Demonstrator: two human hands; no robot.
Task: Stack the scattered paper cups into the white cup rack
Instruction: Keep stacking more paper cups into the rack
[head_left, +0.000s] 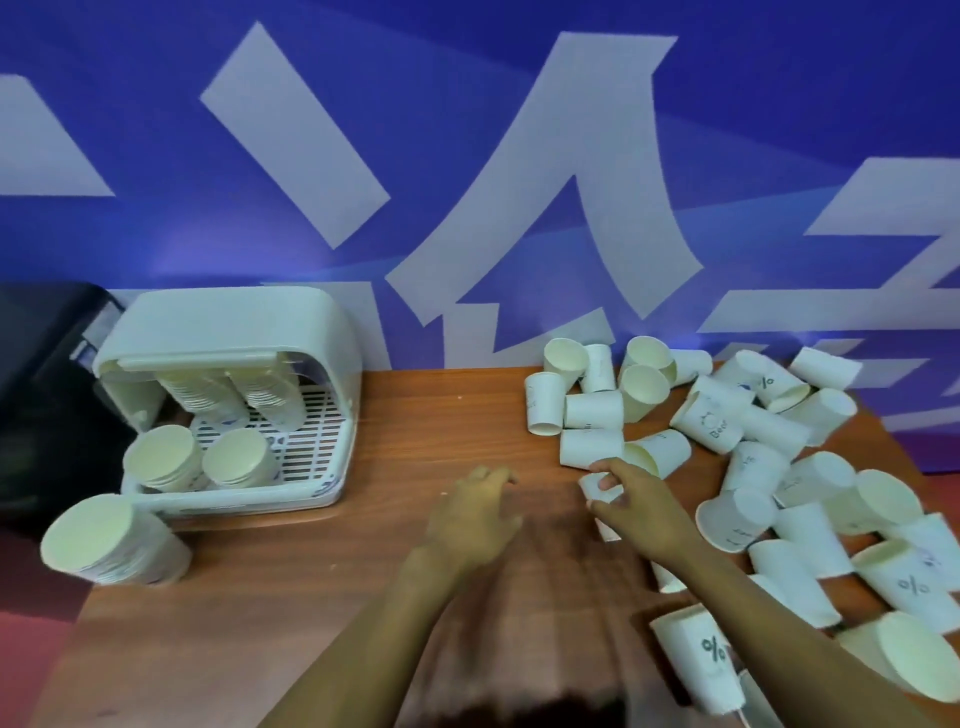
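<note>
Several white paper cups (748, 421) lie scattered on their sides over the right half of the wooden table. My right hand (641, 506) grips one small paper cup (602, 487) at the near edge of that pile. My left hand (475, 512) hovers just left of it over bare wood, fingers spread and holding nothing. The white cup rack (311, 488) stands at the table's left, lid raised, with several stacks of cups (236, 460) inside it.
Another stack of cups (111, 540) lies on its side in front of the rack at the table's left edge. A black object (41, 395) sits left of the rack. A blue and white wall (467, 182) rises directly behind the table.
</note>
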